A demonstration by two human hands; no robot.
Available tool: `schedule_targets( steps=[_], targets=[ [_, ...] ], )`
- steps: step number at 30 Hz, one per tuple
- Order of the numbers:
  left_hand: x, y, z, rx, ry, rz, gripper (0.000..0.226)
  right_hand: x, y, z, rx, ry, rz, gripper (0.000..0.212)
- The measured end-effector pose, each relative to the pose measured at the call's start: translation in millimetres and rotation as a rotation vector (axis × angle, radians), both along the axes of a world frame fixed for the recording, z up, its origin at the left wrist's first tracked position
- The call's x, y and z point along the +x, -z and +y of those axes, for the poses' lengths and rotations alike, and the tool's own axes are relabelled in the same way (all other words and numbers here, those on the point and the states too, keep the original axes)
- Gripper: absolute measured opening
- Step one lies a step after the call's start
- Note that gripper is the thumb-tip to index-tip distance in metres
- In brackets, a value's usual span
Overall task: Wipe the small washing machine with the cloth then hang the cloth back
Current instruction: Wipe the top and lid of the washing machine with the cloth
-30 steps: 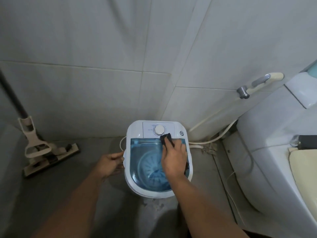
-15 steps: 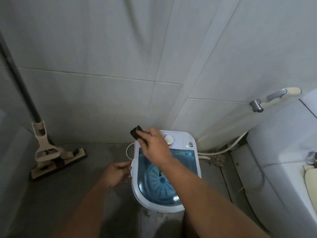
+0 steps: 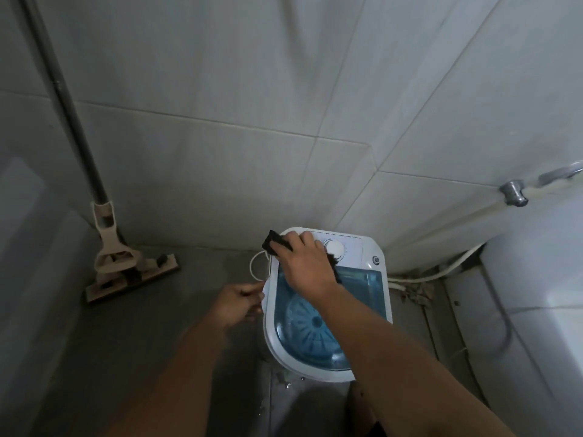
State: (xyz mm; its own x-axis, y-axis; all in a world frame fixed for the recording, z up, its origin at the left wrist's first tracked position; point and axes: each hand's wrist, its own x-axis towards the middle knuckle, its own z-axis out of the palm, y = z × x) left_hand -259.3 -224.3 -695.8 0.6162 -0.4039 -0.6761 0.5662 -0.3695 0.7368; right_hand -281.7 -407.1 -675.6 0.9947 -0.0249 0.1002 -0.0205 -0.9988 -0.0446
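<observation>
Cloth [image 3: 275, 243], dark and crumpled, gripped by right hand [image 3: 305, 265] on white washing machine [image 3: 369, 247].

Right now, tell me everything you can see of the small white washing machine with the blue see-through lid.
The small white plastic washing machine stands upright on the grey floor in the tiled corner. Its translucent blue lid is shut, showing a ribbed blue pulsator disc inside. The rear panel carries a round white dial and a small button. The right hand presses a dark cloth on its rear left corner; the left hand steadies its left side.
</observation>
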Motion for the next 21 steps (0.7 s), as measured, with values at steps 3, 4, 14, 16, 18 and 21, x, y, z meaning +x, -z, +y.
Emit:
schedule_targets(
  steps=[3, 4, 14, 16, 18, 21],
  targets=[
    [-1, -3, 2, -0.002, 0.011, -0.012, 0.025, -18, 9, 19, 0.02, -0.018, -0.021, 0.041],
    [-2, -3, 2, 0.003, 0.015, -0.013, 0.024, -23, 9, 20, 0.014, -0.024, -0.007, 0.041],
    [0, -3, 0, -0.048, -0.024, 0.031, 0.026, -103, 1, 43, 0.128, -0.143, 0.076, 0.043],
    [-2, -7, 1, -0.075, -0.015, 0.071, 0.029, -125, -3, 50, 0.185, -0.176, 0.116, 0.039],
    [-6, -15, 1, -0.025, -0.006, 0.063, 0.028, -146, -11, 51, 0.305, -0.165, 0.215, 0.036],
    [-16, -39, 2, 0.068, -0.027, -0.078, 0.029, -169, -39, 36, 0.629, 0.052, 0.231, 0.034]
  ],
)
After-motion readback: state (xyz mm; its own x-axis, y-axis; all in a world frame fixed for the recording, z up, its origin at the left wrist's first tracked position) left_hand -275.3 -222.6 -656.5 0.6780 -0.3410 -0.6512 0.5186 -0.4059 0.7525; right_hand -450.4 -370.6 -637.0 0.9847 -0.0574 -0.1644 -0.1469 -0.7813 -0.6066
